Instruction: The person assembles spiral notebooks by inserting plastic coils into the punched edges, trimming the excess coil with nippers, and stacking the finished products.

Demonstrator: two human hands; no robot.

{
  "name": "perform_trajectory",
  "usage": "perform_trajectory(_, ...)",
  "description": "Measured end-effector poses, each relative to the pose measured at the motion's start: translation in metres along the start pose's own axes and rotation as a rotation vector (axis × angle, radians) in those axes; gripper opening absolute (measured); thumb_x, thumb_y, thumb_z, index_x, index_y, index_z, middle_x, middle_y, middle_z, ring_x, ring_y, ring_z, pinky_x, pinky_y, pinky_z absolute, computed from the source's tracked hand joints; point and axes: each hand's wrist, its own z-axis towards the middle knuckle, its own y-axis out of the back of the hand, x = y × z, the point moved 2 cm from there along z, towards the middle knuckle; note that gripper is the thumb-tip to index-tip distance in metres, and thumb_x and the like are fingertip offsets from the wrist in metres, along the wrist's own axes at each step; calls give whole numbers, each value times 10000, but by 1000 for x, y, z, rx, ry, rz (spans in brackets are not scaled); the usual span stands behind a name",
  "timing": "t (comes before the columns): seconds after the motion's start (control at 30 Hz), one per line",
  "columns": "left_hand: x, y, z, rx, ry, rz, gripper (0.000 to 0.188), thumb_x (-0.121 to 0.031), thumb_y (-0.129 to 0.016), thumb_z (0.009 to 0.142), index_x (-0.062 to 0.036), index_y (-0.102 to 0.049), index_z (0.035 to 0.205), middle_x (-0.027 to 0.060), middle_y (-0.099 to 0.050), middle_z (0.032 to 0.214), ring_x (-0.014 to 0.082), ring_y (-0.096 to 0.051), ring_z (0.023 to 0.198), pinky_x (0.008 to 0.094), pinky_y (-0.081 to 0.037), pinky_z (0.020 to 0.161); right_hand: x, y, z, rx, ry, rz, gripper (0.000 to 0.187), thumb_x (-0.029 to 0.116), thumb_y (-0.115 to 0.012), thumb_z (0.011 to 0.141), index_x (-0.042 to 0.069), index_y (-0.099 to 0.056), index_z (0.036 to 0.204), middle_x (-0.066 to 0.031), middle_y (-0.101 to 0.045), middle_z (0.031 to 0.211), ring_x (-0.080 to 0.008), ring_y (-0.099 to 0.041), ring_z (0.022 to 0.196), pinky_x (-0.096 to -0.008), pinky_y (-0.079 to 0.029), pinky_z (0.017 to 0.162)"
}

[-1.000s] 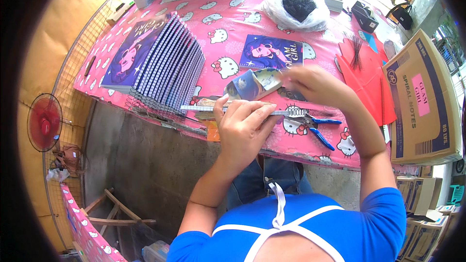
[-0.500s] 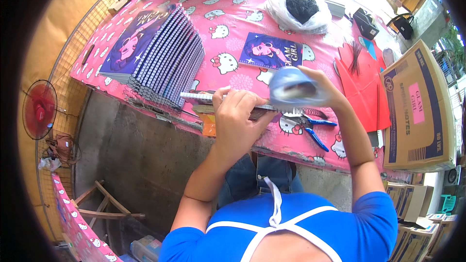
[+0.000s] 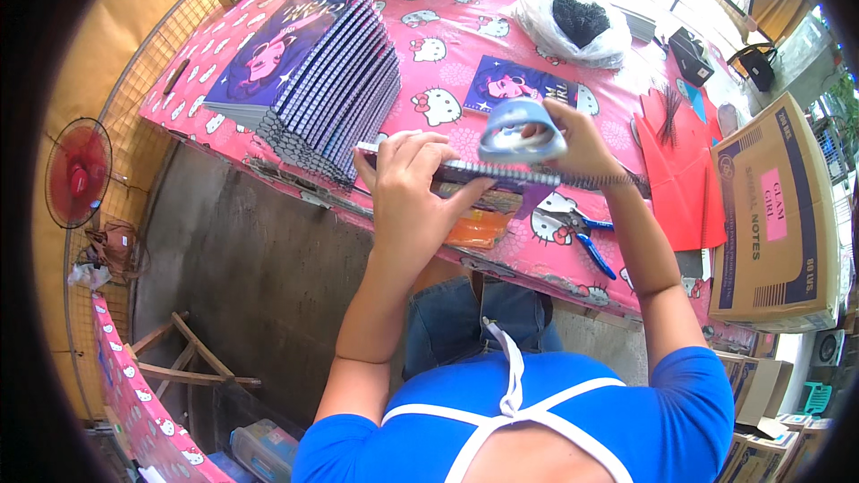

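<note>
My left hand [image 3: 404, 190] grips a notebook [image 3: 514, 182] along its upper edge, thumb on the near side and fingers over the far side. The notebook stands on edge, its punched side upward. A dark spiral coil [image 3: 586, 182] lies along that edge and sticks out past its right end. My right hand [image 3: 575, 139] is closed on a light-blue rounded tool with a looped handle [image 3: 523, 110], just above the coil; its exact kind is unclear. Cutting pliers [image 3: 597, 257] with blue handles lie to the right. Below the notebook, an orange packet [image 3: 479, 230] rests by the table edge.
Spiral notebooks are stacked [image 3: 335, 98] at left. Another notebook [image 3: 506, 85] lies flat beyond my hands. A plastic bag [image 3: 617, 45] holds dark coils. Red sheets [image 3: 671, 174] and a carton [image 3: 774, 224] are at right. Someone's hands show at the far edge.
The view has shifted slightly. My left hand has moved left along the notebook. The blue tool has moved left and up, and more of the coil shows at the right end.
</note>
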Motion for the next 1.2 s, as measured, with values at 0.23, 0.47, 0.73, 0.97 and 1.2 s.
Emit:
perform_trajectory(0.23,11,8,-5,-57,38,7,419,-269,-880,563,-48,-653,838,152,-542,1199,317,-529,1075,438,-401,922,3,-16,10,-123,-32,-139,420,47,-737,690,10,-594,1083,-72,-635,868,-193,-647,840,-351,-551,682)
perform_trajectory(0.47,32,7,-5,-136,227,-231,491,-290,-897,569,-57,-623,903,175,-439,1282,291,-499,1134,393,-464,894,4,-24,27,-45,-44,85,484,-63,-676,639,-33,-603,1117,-76,-653,986,-123,-616,825,-289,-514,711)
perform_trajectory(0.73,52,3,-17,-129,360,-567,566,-59,-849,654,-17,-533,1121,73,-523,1115,127,-538,1000,264,-481,806,2,-40,48,-44,-20,-116,419,-38,-696,666,-55,-603,1074,-132,-672,972,-263,-658,874,-363,-549,727)
perform_trajectory(0.97,76,-1,-30,-259,461,-904,417,28,-741,771,11,-589,1160,68,-625,1030,105,-605,938,224,-480,843,16,-48,63,-17,-29,-456,349,43,-652,677,33,-572,1017,-143,-674,905,-322,-658,841,-379,-522,703)
perform_trajectory(1.2,70,6,-11,-92,518,-1280,279,73,-728,753,16,-641,1012,92,-658,955,115,-608,839,231,-507,747,-10,-46,-23,-174,58,-592,541,223,-702,753,80,-510,1237,-197,-442,1371,-372,-514,1183,-436,-460,921)
